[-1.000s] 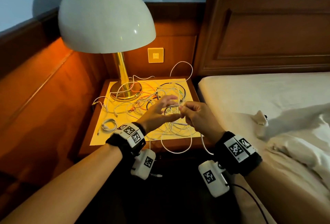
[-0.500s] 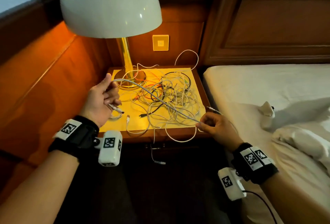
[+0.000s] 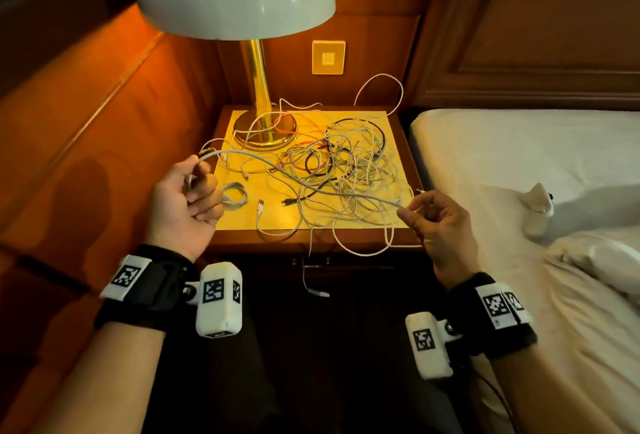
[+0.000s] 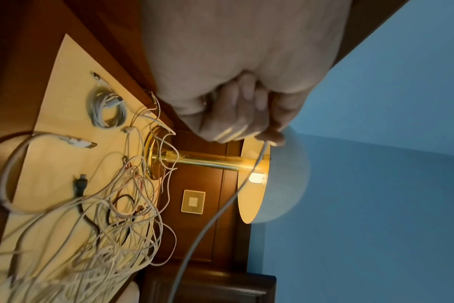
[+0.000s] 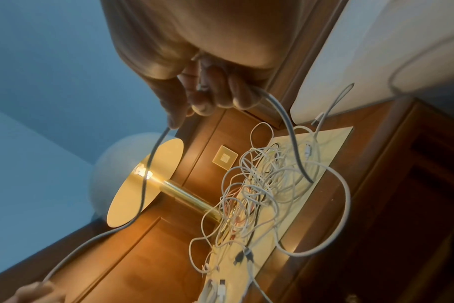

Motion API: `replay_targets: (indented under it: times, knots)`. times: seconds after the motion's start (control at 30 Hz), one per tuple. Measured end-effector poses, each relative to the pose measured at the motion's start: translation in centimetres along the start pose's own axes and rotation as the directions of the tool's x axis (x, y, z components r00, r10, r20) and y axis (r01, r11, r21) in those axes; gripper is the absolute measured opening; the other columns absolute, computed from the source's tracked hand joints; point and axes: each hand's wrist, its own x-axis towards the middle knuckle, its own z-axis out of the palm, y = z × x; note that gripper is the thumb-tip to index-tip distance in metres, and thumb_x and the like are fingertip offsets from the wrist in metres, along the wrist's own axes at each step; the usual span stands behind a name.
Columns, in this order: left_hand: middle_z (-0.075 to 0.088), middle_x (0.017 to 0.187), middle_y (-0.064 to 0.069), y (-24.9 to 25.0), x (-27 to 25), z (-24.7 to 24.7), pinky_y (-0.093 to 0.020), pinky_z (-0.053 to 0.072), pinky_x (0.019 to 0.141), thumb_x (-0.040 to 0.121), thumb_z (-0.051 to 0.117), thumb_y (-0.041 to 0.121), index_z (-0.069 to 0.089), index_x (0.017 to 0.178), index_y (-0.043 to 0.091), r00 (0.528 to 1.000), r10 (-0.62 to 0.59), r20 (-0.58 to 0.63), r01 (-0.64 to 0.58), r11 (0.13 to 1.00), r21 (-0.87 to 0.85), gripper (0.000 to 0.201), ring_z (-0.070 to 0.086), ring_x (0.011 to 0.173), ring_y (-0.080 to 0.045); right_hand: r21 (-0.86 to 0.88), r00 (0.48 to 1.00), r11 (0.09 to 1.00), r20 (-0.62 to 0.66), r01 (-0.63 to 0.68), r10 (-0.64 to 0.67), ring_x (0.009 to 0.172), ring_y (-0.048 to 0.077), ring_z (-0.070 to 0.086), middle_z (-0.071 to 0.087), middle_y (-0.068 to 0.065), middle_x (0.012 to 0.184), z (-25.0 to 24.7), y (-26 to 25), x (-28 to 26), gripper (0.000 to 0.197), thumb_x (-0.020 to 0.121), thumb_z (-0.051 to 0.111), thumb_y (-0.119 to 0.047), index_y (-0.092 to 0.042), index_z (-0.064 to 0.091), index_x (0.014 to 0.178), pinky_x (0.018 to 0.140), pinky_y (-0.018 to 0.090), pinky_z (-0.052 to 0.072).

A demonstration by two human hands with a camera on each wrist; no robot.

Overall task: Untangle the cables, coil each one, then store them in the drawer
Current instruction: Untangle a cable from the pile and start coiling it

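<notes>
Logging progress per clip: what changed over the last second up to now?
The hands, close together over the tangle a second ago, have drawn apart: the left hand went left, the right hand right, stretching one grey cable between them, and both still grip it. The tangle, coiled cable and lamp stayed put.

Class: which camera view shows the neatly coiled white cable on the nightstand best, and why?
The left wrist view: the coiled cable lies unobstructed, its loops and plug clear. In the head view the coil is small and partly hidden behind the left hand. The right wrist view does not plainly show it.
</notes>
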Motion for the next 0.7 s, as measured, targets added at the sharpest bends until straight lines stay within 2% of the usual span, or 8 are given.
replay_targets:
  times: [0.1, 0.17, 0.23, 0.33, 0.43, 0.53, 0.6, 0.7]
  knots:
    - [0.026, 0.05, 0.008, -1.0, -0.8, 0.7, -0.019, 0.015, 0.036, 0.077, 0.046, 0.028, 0.048, 0.069, 0.02, 1.0, 0.028, 0.0, -0.028, 0.999, -0.019, 0.011, 0.017, 0.038, -0.006, -0.158, 0.998, 0.987, 0.057, 0.016, -0.007, 0.052, 0.014, 0.047, 0.054, 0.014, 0.059, 0.8, 0.6, -1.3, 0.017, 0.075, 0.078, -0.005, -0.007, 0.062, 0.073, 0.055, 0.027, 0.046]
    - [0.03, 0.053, 0.008, -2.2, -1.1, 1.7, -0.02, 0.015, 0.04, 0.089, 0.04, 0.021, 0.05, 0.074, 0.018, 0.998, 0.056, 0.024, -0.057, 0.996, 0.067, 0.019, 0.021, 0.04, -0.006, -0.245, 0.996, 0.969, 0.088, 0.028, -0.007, 0.059, 0.018, 0.051, 0.06, 0.013, 0.064, 1.5, 1.2, -2.0, 0.022, 0.072, 0.082, -0.009, -0.013, 0.061, 0.066, 0.058, 0.034, 0.046]
    - [0.037, 0.055, 0.006, -3.5, -1.5, 2.8, -0.02, 0.018, 0.045, 0.1, 0.037, 0.017, 0.058, 0.08, 0.013, 0.993, 0.083, 0.082, -0.1, 0.967, 0.234, 0.029, 0.028, 0.046, -0.006, -0.302, 0.994, 0.953, 0.112, 0.032, 0.002, 0.058, 0.013, 0.051, 0.062, 0.011, 0.064, 2.1, 1.2, -2.6, 0.022, 0.071, 0.083, -0.011, -0.014, 0.062, 0.064, 0.056, 0.027, 0.043]
    - [0.047, 0.062, 0.004, -5.6, -2.3, 4.0, -0.018, 0.033, 0.052, 0.1, 0.047, 0.017, 0.069, 0.085, 0.011, 0.979, 0.127, 0.161, -0.191, 0.846, 0.497, 0.028, 0.04, 0.057, -0.009, -0.312, 0.975, 0.949, 0.22, 0.039, 0.033, 0.053, 0.001, 0.047, 0.058, -0.001, 0.058, 3.1, -0.1, -3.4, 0.019, 0.07, 0.083, -0.01, -0.013, 0.065, 0.065, 0.052, 0.014, 0.038]
    - [0.059, 0.072, 0.004, -7.4, -2.9, 4.5, -0.011, 0.041, 0.069, 0.1, 0.049, 0.019, 0.071, 0.086, 0.014, 0.975, 0.137, 0.175, -0.22, 0.72, 0.658, 0.026, 0.054, 0.068, -0.003, -0.187, 0.945, 0.982, 0.322, 0.011, 0.051, 0.052, 0.003, 0.044, 0.054, 0.002, 0.058, 3.9, -1.5, -4.1, 0.015, 0.072, 0.08, -0.006, -0.002, 0.066, 0.07, 0.051, 0.015, 0.036]
    - [0.07, 0.092, -0.002, -8.7, -3.6, 4.5, -0.014, 0.04, 0.079, 0.099, 0.049, 0.018, 0.071, 0.084, 0.018, 0.975, 0.097, 0.202, -0.211, 0.699, 0.684, 0.026, 0.059, 0.09, -0.002, 0.067, 0.949, 0.996, 0.313, -0.06, 0.036, 0.05, 0.008, 0.042, 0.052, 0.006, 0.057, 4.2, -2.3, -4.8, 0.013, 0.076, 0.074, 0.002, 0.002, 0.061, 0.072, 0.049, 0.016, 0.035]
    - [0.071, 0.087, -0.006, -9.4, -3.9, 4.4, -0.016, 0.043, 0.083, 0.1, 0.046, 0.016, 0.07, 0.086, 0.013, 0.973, 0.052, 0.226, -0.189, 0.745, 0.64, 0.028, 0.062, 0.088, -0.008, 0.203, 0.962, 0.974, 0.27, -0.104, 0.047, 0.045, 0.008, 0.037, 0.047, 0.008, 0.056, 4.4, -2.6, -5.0, 0.013, 0.078, 0.07, 0.004, 0.0, 0.059, 0.072, 0.045, 0.016, 0.031]
    - [0.064, 0.064, -0.005, -10.1, -4.2, 3.9, -0.024, 0.049, 0.08, 0.102, 0.039, 0.013, 0.067, 0.087, 0.008, 0.967, 0.006, 0.253, -0.145, 0.832, 0.536, 0.032, 0.062, 0.07, -0.017, 0.308, 0.975, 0.937, 0.193, -0.163, 0.106, 0.04, 0.008, 0.03, 0.041, 0.007, 0.053, 4.6, -2.9, -4.8, 0.016, 0.082, 0.065, 0.001, -0.006, 0.056, 0.07, 0.039, 0.017, 0.024]
